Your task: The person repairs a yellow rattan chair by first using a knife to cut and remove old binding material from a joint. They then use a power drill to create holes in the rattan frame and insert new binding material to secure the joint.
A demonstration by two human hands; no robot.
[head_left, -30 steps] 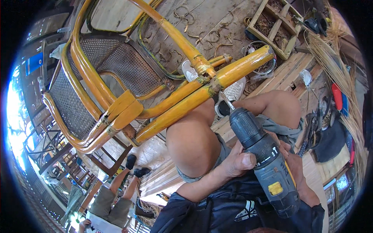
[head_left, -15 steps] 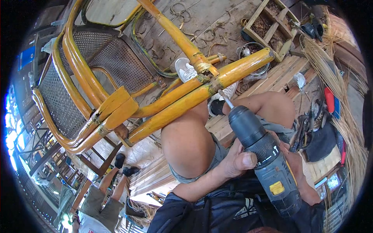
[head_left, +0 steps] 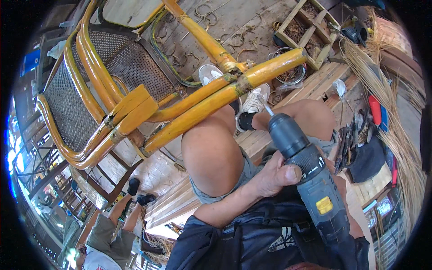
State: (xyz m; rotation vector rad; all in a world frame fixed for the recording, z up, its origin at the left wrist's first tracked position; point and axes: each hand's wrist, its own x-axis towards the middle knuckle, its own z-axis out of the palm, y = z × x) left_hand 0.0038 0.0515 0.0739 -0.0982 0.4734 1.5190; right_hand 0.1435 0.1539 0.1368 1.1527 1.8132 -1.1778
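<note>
Though the right hand's grip (head_left: pixel 331 165) cannot be told, the drill (head_left: pixel 310 175) is clasped by the left hand (head_left: pixel 275 177), its bit (head_left: pixel 269 110) pointed up-left toward the chair frame (head_left: pixel 202 117), not touching.

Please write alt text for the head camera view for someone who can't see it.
A person's left hand grips a dark power drill, its bit pointing toward a glossy yellow chair frame with woven panels. Long pale strands lie at the right; another person's legs show at lower left.
</note>
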